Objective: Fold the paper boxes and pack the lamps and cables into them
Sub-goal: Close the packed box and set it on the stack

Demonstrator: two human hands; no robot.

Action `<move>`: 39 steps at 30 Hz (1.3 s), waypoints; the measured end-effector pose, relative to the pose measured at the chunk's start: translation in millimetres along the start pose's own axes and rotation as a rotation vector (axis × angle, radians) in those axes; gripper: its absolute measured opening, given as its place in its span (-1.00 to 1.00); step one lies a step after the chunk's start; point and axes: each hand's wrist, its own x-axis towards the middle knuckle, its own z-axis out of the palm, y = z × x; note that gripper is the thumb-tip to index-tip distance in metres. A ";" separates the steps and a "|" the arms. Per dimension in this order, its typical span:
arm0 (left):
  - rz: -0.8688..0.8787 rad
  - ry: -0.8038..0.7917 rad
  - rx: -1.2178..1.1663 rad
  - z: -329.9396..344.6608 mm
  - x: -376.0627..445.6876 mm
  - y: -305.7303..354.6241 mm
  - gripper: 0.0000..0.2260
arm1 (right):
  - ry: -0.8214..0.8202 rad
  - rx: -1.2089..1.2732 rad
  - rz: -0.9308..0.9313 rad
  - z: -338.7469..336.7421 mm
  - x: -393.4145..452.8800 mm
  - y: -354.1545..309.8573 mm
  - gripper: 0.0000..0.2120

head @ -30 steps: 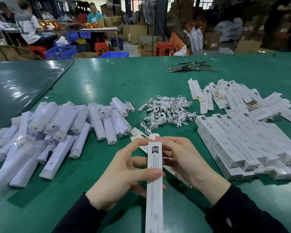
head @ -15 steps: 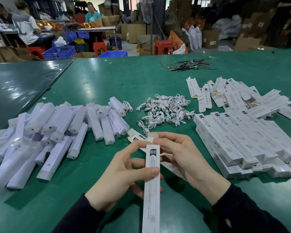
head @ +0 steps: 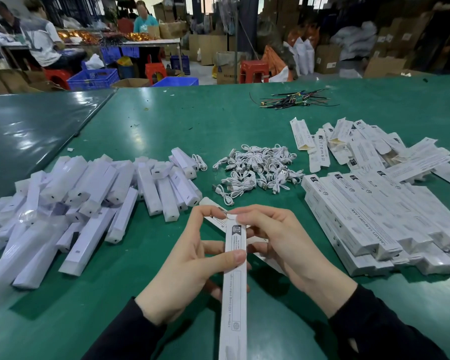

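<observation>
Both hands had a grip on one long white paper box (head: 234, 276) at the lower centre of the frame. The left hand (head: 185, 276) was curled round its middle, thumb pressed across the printed top face. The right hand (head: 281, 245) pinched the far end of the box, fingers bent over the end flap. The box ran from the fingertips down to the bottom edge of the frame, raised above the green bench (head: 166, 120).

The bench filled most of the frame. At the left lay the broadest heap, the white lamps (head: 89, 203), long bars piled loosely across one another. At the right sat a stack of closed boxes (head: 374, 224), laid side by side in rows. Above that, toward the upper right, lay a looser scatter of flat and half-folded boxes (head: 348, 144), some with open ends. In the middle, between lamps and boxes, was a pile of coiled white cables (head: 257, 170). One flat box blank (head: 213, 216) lay on the bench just under the hands. Farther back, a small bundle of dark wires (head: 294, 100) lay on the bench. Beyond the bench, people sat at another table among cartons, blue crates and red stools.
</observation>
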 end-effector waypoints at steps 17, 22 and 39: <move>0.017 0.054 -0.018 -0.1 2.2 1.7 -0.55 | 0.102 -0.014 0.034 -0.1 1.2 -0.8 -0.83; 0.015 0.063 -0.041 -5.0 4.3 0.8 -0.56 | 0.131 -0.064 -0.052 1.3 -1.3 0.1 -0.83; 0.033 0.039 -0.013 -6.4 8.3 -4.1 -0.66 | 0.105 0.057 0.038 -1.1 2.1 2.0 -0.84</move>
